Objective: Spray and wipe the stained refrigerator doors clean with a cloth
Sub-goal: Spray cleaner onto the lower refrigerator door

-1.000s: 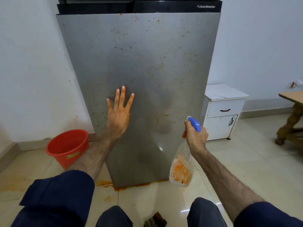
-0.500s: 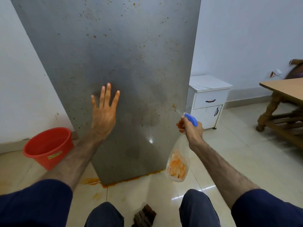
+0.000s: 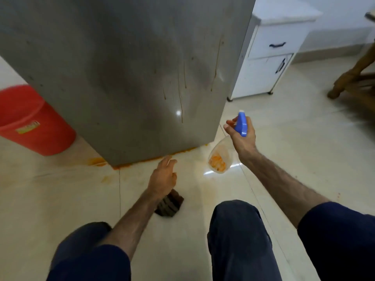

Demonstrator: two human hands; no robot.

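Our right hand [image 3: 241, 138] grips the spray bottle [image 3: 227, 147], nozzle toward the refrigerator door [image 3: 125, 67], base tilted down-left; our left hand [image 3: 163, 177] hangs loose above the cloth [image 3: 169, 204].

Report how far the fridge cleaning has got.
Done: spraying has started, since thin brown drips run down the refrigerator door. In hand: the right hand grips the spray bottle, while the open left hand is low, just above the dark cloth lying on the floor. Left: wiping. The door shows specks and orange residue lines its base.
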